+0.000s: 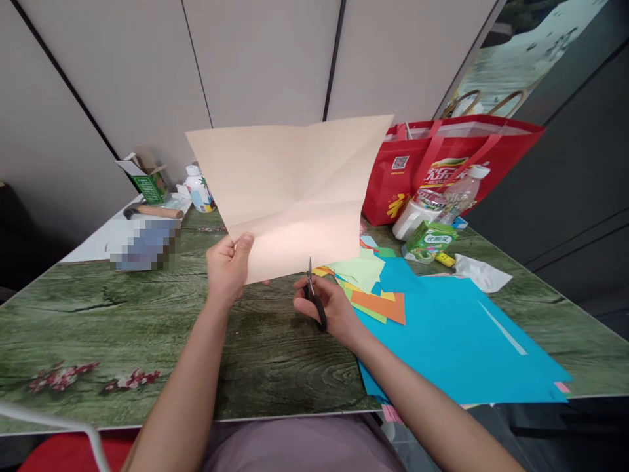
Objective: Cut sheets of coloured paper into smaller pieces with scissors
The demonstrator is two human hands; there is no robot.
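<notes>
Bare forearms (191,380) reach out below me; over the table (142,321), the left hand (227,269) pinches a creased paper sheet (295,183) by its lower left edge, while the right hand (334,305) grips scissors (321,315). I'd expect it light, floppy and easily torn, best held by an edge. Its back is hidden, and I can't tell whether the blades (310,267) touch it.

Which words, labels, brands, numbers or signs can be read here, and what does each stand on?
"优酸乳": on the green drink carton.
QR code, its content not readable: on the red bag.
Large lettering on the red bag: partly covered by a strap and too blurred to read surely.
Too small or blurred: the print on the open green box, the white bottle and the red-labelled container.
No numbers can be made out.
</notes>
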